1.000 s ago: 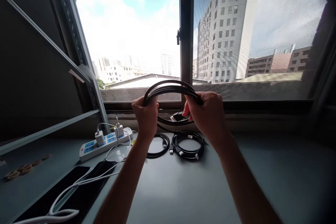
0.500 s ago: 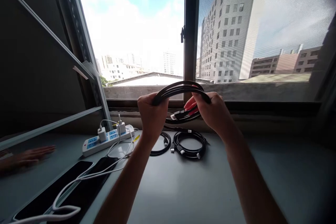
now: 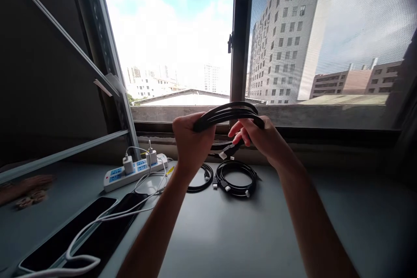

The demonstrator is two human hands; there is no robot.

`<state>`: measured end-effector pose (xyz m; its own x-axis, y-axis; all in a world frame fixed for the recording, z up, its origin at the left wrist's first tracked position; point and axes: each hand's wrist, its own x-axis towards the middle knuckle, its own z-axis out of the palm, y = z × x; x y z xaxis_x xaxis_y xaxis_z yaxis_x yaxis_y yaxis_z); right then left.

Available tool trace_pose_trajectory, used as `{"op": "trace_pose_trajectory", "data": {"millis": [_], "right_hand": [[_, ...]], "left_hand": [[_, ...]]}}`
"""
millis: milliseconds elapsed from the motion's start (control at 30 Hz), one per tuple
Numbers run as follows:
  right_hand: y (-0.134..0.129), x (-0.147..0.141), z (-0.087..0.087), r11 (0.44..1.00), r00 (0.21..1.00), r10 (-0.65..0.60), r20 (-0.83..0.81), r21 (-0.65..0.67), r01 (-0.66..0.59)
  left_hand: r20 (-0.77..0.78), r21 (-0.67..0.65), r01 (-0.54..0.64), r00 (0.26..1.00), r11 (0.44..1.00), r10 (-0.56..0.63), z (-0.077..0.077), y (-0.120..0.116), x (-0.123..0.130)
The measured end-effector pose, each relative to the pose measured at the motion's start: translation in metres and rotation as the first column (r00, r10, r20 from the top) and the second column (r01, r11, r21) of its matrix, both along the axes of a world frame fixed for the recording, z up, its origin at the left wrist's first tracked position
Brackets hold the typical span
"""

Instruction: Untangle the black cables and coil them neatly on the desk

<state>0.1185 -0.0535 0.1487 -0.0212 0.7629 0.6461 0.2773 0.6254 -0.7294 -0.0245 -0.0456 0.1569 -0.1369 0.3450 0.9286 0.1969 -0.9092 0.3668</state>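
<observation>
A coiled black cable (image 3: 230, 115) is held up above the tabletop, level with the window sill. My left hand (image 3: 194, 141) is closed round the left side of the coil. On the right side my right hand (image 3: 265, 137) grips it, its fingertips curled inward below the upper loops. A cable connector (image 3: 223, 155) with a pale tip hangs beneath those fingertips. Two more black cable coils lie on the table below: one (image 3: 239, 192) with several pale-tipped plugs, and another (image 3: 198, 190) partly hidden by my left forearm.
A white power strip (image 3: 112, 183) with two chargers stands at the left. White charging cables (image 3: 80, 236) run over two black phones (image 3: 70, 232). Another person's hand (image 3: 28, 191) is at the far left. A metal frame (image 3: 122, 108) and a window (image 3: 239, 52) rise behind.
My right fingers have shifted under the coil, and the hanging connector is lower. The coil looks flatter. At the far left, the other person's hand has moved a little left and its fingers have curled.
</observation>
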Motion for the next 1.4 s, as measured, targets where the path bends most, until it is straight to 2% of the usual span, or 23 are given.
{"op": "trace_pose_trajectory", "data": {"millis": [133,233,300,400,533,600,733,933,1033,1133,1267,1400], "right_hand": [[-0.004,0.000,0.001,0.997,0.994,0.079,0.079,-0.017,-0.078],[-0.004,0.000,0.002,0.997,0.990,0.068,0.125,0.019,-0.071],[-0.003,0.000,0.003,0.995,0.991,0.045,0.122,0.080,-0.055],[-0.002,-0.001,0.004,0.967,0.994,-0.082,0.072,0.247,0.062],[-0.004,-0.005,0.004,0.887,0.965,-0.260,0.041,0.406,0.222],[-0.005,-0.007,0.003,0.865,0.954,-0.298,0.019,0.428,0.262],[-0.009,-0.007,0.002,0.861,0.949,-0.315,0.000,0.422,0.285],[-0.015,-0.006,0.004,0.783,0.864,-0.480,0.155,0.520,0.341],[-0.011,-0.006,0.003,0.780,0.848,-0.494,0.194,0.531,0.332],[-0.003,-0.004,0.000,0.792,0.836,-0.506,0.213,0.498,0.352],[0.006,0.002,-0.002,0.811,0.808,-0.537,0.243,0.413,0.414],[0.007,0.011,-0.002,0.805,0.768,-0.571,0.289,0.383,0.454]], "left_hand": [[0.075,-0.177,0.061,0.996,0.982,-0.049,0.003,0.004,-0.006],[0.059,-0.346,0.150,0.989,0.926,-0.138,0.005,0.012,-0.013],[0.048,-0.401,0.166,0.986,0.901,-0.160,0.006,0.019,-0.019],[0.050,-0.427,0.139,0.990,0.893,-0.130,0.006,0.025,-0.024],[0.086,-0.474,0.172,0.985,0.864,-0.149,0.006,0.026,-0.025],[0.101,-0.493,0.193,0.981,0.848,-0.165,0.006,0.024,-0.024],[0.084,-0.533,0.185,0.983,0.826,-0.166,0.006,0.021,-0.023],[0.051,-0.602,0.176,0.982,0.779,-0.182,0.008,0.017,-0.023],[0.018,-0.633,0.169,0.979,0.755,-0.204,0.009,0.017,-0.025],[-0.043,-0.649,0.185,0.960,0.738,-0.278,0.010,0.017,-0.027],[-0.162,-0.606,0.202,0.915,0.769,-0.369,0.007,0.015,-0.022],[-0.165,-0.506,0.191,0.936,0.841,-0.312,-0.001,0.019,-0.009]]}}
